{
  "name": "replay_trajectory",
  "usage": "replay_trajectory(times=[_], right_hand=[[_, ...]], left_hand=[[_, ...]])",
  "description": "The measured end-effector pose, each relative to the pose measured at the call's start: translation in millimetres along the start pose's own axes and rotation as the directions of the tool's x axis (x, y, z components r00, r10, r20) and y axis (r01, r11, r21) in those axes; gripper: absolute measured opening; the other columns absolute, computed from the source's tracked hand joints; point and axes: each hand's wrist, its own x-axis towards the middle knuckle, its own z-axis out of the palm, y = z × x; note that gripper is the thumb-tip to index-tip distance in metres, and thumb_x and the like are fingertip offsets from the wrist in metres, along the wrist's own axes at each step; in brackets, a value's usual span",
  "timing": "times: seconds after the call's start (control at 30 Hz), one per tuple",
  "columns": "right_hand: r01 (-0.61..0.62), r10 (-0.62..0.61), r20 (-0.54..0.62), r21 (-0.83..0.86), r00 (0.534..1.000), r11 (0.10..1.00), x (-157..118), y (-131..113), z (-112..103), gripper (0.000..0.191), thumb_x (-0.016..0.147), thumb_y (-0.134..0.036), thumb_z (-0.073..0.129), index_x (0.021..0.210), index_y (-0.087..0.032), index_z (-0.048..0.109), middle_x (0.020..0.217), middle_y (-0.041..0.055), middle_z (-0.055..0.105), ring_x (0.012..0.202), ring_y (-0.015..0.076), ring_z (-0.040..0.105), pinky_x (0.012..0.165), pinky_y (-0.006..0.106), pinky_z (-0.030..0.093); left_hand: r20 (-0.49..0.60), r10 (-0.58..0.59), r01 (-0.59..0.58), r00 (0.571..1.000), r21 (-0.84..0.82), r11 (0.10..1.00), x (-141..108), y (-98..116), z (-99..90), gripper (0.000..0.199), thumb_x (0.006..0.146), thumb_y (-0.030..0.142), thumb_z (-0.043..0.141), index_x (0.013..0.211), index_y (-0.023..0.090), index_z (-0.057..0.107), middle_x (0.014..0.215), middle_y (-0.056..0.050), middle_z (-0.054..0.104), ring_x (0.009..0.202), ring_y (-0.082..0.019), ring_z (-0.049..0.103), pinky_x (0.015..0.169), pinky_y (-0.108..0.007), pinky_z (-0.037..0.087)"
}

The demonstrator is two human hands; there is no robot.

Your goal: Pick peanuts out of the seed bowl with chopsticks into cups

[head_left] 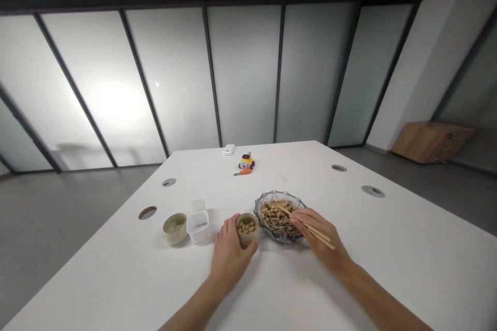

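My left hand wraps round a small greenish cup, which has several pale peanuts inside. Just right of it stands a scalloped glass bowl, filled with peanuts on one side and striped sunflower seeds on the other. A pair of wooden chopsticks is pinched in my right hand, their tips among the peanuts in the bowl. Whether the tips grip a peanut is too small to tell.
Left of the cup are a white plastic container with its lid open and another greenish cup. Farther back on the white table lie an orange-handled tool, a yellow toy vehicle and a white device.
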Motion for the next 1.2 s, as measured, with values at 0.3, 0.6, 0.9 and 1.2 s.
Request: replay_trajectory(times=[0.3,0.6,0.9,1.2], right_hand=[[0.069,-0.069,0.011,-0.019,0.998,0.997,2.7,-4.0,-2.8,0.018,0.106,-0.032,0.064,0.106,-0.024,0.08,0.102,0.0083,0.081,0.093,0.024,0.079,0.084,0.036,0.069],[-0.015,0.015,0.009,-0.001,1.0,1.0,2.8,-3.0,-1.7,0.023,0.105,-0.037,0.064,0.101,-0.023,0.082,0.1,0.009,0.081,0.089,0.024,0.079,0.081,0.035,0.069],[-0.071,0.07,-0.121,-0.002,0.99,0.997,8.7,-13.9,-10.9,0.022,0.104,-0.039,0.065,0.098,-0.026,0.082,0.097,0.0066,0.081,0.088,0.0231,0.079,0.082,0.034,0.066],[-0.365,0.521,-0.169,0.538,0.837,0.76,18.7,-24.3,-18.8,0.034,0.09,-0.058,0.08,0.086,-0.024,0.083,0.092,0.0062,0.081,0.088,0.0231,0.081,0.089,0.038,0.069]], left_hand=[[0.002,0.007,-0.007,1.0,-0.012,1.0,0.5,0.0,-0.4,0.066,0.084,0.042,0.063,0.144,0.019,0.047,0.146,-0.016,0.059,0.135,-0.033,0.056,0.114,-0.046,0.041],[0.009,0.003,-0.003,1.0,-0.015,1.0,0.1,-0.2,0.6,0.067,0.083,0.042,0.062,0.144,0.019,0.046,0.146,-0.015,0.058,0.134,-0.032,0.055,0.114,-0.046,0.041],[-0.008,0.006,-0.007,1.0,-0.043,0.999,0.7,-2.2,2.4,0.065,0.082,0.043,0.063,0.142,0.021,0.049,0.144,-0.014,0.061,0.134,-0.034,0.055,0.113,-0.048,0.041],[-0.027,0.01,-0.012,1.0,-0.064,0.998,1.3,-4.0,4.2,0.067,0.081,0.044,0.065,0.142,0.02,0.051,0.142,-0.014,0.062,0.135,-0.035,0.056,0.114,-0.049,0.041]])
